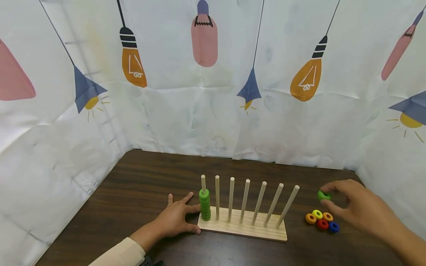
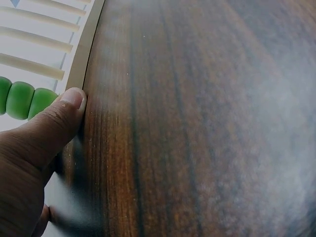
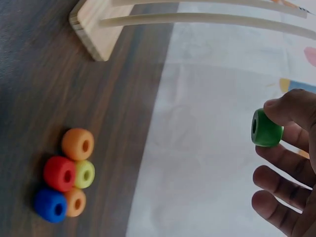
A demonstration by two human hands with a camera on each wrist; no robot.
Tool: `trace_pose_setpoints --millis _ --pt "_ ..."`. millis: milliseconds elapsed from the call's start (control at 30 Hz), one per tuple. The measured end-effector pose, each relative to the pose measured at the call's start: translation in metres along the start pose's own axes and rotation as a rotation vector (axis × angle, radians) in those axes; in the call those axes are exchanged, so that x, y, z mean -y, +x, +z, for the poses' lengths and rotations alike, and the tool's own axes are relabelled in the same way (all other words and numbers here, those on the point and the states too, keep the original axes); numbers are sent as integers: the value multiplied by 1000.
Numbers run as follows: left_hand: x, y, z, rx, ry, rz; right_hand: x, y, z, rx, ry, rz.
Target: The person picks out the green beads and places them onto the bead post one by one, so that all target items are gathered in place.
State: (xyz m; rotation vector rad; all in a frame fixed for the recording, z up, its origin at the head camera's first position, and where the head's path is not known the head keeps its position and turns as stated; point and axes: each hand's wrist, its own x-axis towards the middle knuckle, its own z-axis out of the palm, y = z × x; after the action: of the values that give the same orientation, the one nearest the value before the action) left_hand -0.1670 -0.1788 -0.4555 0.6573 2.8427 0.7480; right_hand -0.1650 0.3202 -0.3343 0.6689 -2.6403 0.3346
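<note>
A wooden peg rack (image 1: 243,224) with a row of upright pegs stands on the table, and a stack of green beads (image 1: 205,205) fills most of its leftmost peg. My left hand (image 1: 176,218) holds the left end of the base between thumb and index finger, while the other fingers spread over the tabletop. In the left wrist view the thumb (image 2: 61,116) presses against the base's edge, beside the green beads. Off to the right, my right hand (image 1: 359,205) pinches a single green bead (image 3: 266,129) between thumb and fingers, raised above the table and apart from the rack.
Below the right hand lies a small cluster of loose beads: a red bead (image 1: 322,224), a blue bead (image 1: 334,227), a yellow bead (image 1: 317,214) and two orange ones. A printed white sheet (image 1: 186,122) hangs behind and beside the dark wooden table (image 1: 146,177).
</note>
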Motion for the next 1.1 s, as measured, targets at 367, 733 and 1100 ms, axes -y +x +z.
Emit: trace_pose_setpoints --millis 367,733,1100 --pt "0 0 1 1 -8 0 18 15 -12 -67 35 -91" --pt "0 1 1 -1 -4 -4 35 28 -21 -110 71 -175" --pt "1 2 2 -11 24 3 49 38 -31 -112 101 -238"
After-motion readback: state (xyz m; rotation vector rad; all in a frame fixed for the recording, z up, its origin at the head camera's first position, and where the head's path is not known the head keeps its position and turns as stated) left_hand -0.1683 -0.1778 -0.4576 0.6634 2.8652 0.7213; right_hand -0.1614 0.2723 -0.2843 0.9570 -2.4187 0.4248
